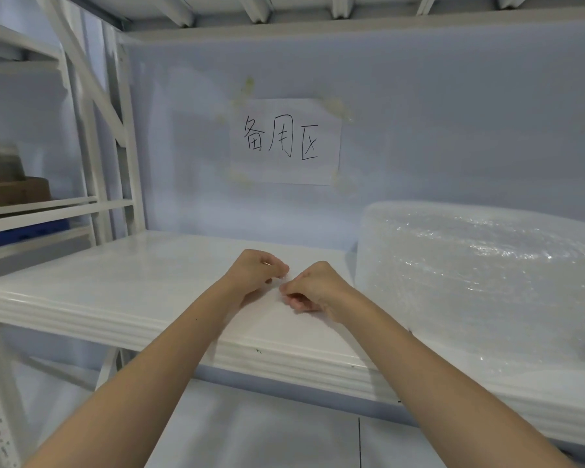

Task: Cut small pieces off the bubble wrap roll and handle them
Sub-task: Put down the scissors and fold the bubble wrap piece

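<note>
Roll of clear bubble wrap [480, 275], large, on the white metal shelf [122, 298], long axis left-right, right of both hands. Our right hand [313, 290] is nearer; left hand [255, 273] beside it. Fingers curled, pinching; whether they hold anything, we cannot tell.

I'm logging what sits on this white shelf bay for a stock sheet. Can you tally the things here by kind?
Bubble wrap roll: 1
Paper sign on the back wall: 1
Hands over the shelf: 2, left hand and right hand
Total: 4
</note>
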